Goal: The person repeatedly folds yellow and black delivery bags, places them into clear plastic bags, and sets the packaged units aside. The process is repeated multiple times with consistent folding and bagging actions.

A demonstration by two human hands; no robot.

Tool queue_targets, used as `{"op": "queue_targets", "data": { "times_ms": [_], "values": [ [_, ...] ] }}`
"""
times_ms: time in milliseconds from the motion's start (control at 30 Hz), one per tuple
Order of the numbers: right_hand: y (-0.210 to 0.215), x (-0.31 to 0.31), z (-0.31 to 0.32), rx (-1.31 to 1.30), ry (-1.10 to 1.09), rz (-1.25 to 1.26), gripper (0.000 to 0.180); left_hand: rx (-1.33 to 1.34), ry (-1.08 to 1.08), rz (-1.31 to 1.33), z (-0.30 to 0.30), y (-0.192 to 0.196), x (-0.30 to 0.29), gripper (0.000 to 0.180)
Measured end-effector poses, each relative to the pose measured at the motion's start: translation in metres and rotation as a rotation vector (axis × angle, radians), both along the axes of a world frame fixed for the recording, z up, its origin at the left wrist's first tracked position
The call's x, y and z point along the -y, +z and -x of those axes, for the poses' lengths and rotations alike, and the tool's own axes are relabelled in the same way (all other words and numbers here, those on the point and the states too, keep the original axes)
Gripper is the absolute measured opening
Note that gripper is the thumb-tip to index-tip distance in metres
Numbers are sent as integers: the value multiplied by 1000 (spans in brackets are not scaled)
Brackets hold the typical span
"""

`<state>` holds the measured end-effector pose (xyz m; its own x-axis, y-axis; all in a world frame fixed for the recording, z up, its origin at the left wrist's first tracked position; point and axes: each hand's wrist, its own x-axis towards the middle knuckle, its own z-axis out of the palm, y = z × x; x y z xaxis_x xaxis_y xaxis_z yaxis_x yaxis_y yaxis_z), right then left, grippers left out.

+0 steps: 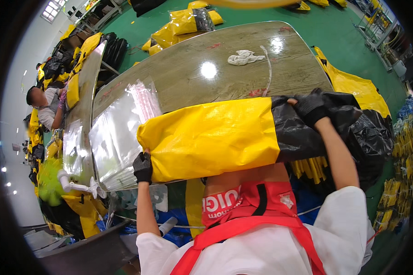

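Note:
A long folded piece of shiny yellow and black sheeting [211,140] lies across the near side of the table in front of me. My left hand [143,167], in a dark glove with bare fingertips, is closed on its lower left corner. At the other end my right hand [310,108], gloved alike, grips the black part, its thumb stretched toward the yellow. The black end trails off the table's right side in loose creases. A stack of clear plastic bags [114,133] lies by my left hand, partly under the yellow end.
A white crumpled cloth [245,57] and a pale strip [268,68] lie on the wooden table [183,78]. Yellow bundles [179,27] rest beyond it, more sheeting [358,87] at right. Leftward, a person [48,103] works at another table; a blurred green fan [53,183] stands nearer.

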<state>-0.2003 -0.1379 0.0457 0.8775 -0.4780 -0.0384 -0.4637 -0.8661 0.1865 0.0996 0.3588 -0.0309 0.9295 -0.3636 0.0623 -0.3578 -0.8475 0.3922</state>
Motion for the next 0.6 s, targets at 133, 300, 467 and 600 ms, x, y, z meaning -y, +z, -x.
{"op": "queue_targets", "data": {
  "times_ms": [133, 300, 467, 600],
  "values": [
    [-37, 23, 3, -66, -50, -308, 42, -158, -25, -416, -31, -3, -1, 41],
    [-54, 31, 4, 62, -112, -368, 51, 590, -530, -20, 64, 103, 148, 59],
    [70, 6, 35, 431, 299, -98, 72, 328, -746, -385, 82, 28, 181, 75],
    [77, 68, 110, 138, 38, -102, 85, 359, -756, -360, 83, 25, 192, 76]
  ]
}}
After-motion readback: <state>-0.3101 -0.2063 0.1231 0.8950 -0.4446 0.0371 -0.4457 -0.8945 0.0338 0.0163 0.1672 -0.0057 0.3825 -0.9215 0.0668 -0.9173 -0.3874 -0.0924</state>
